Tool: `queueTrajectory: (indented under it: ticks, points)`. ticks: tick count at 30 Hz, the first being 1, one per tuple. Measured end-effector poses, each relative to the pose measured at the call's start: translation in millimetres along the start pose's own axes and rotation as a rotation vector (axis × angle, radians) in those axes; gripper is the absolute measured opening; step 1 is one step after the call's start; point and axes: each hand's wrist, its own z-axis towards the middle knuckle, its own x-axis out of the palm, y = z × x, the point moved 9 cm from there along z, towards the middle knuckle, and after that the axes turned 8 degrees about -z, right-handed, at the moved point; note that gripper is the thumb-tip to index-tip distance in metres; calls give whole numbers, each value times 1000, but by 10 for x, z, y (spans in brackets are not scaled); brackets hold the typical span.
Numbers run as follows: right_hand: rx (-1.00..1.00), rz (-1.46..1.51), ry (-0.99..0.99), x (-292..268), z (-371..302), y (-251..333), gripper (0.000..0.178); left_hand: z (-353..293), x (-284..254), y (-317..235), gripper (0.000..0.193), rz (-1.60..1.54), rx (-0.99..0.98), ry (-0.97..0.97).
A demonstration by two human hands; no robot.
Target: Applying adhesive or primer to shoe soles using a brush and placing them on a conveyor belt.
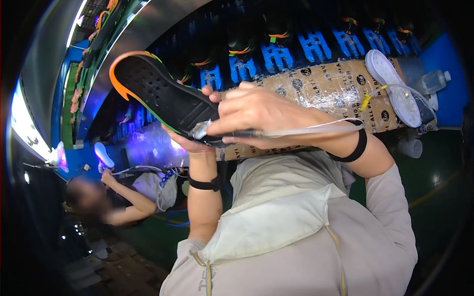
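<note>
A black shoe sole (158, 84) with an orange and green rim is tilted up in front of me. My left hand (190, 143) supports it from below at its near end, with fingers partly hidden behind it. My right hand (269, 111) is closed around the dark handle of a brush, its whitish, wet-looking tip (200, 129) against the sole's inner face. From the handle a clear thin tube (306, 130) runs back along my right forearm. Black bands circle both my arms.
A white sole (387, 81) lies on the cardboard-covered bench (306, 89) at right, near a clear plastic bottle (434, 81) and a clear cup (410, 148). Blue holders (276, 56) line the back. At left, another person (128, 202) holds a sole (103, 154).
</note>
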Motion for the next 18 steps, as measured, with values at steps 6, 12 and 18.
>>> queueTrajectory:
  ticks: [6,12,18]
  points:
    - [88,274,212,124,74,90,26,40,155,-198,89,-20,-100,115]
    - [10,101,505,375,93,307,24,17,159,-381,107,86,-221,135]
    - [46,-104,487,452,233,266,26,71,230,-557,102,281,-262,137]
